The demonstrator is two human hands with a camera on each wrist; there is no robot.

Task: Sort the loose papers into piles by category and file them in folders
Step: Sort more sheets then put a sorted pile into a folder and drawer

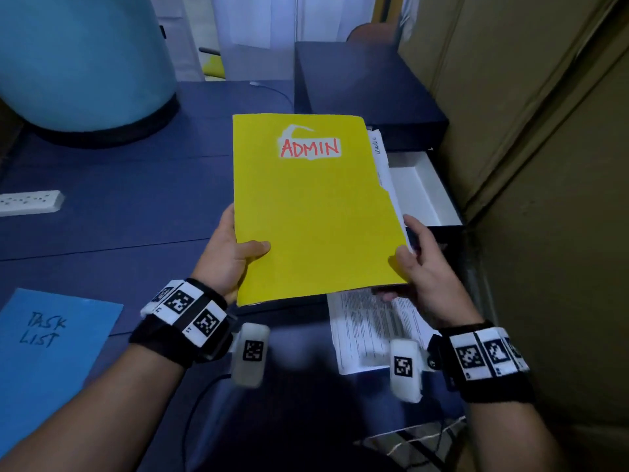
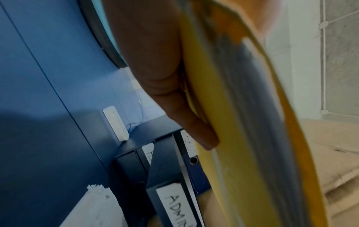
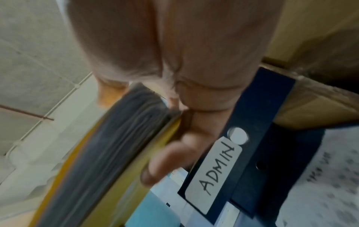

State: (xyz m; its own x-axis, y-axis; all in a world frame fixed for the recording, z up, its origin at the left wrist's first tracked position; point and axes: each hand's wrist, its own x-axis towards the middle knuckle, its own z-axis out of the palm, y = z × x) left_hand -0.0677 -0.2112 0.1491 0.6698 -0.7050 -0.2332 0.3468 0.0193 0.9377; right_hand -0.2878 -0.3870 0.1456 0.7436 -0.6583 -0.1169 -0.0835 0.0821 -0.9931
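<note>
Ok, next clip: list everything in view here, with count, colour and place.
ADMIN folder: one, yellow, held over the desk, white sheets showing at its right edge.
TASK LIST folder: one, blue, desk, near left.
Printed sheets: white stack, under the yellow folder's near edge.
ADMIN binder: one, dark blue, below the folder.
Power strip: one, white, desk, left.
Large round object: one, light blue, far left.
Desk: blue.
Hands: left hand and right hand grip the folder's sides; wrist bands with markers.

A dark blue desk surface (image 1: 112, 185) fills the foreground. A tan cabinet (image 1: 531, 107) (panelled doors) stands along the right. A white power strip (image 1: 29, 202) lies at the left edge. Lighting is dim.
</note>
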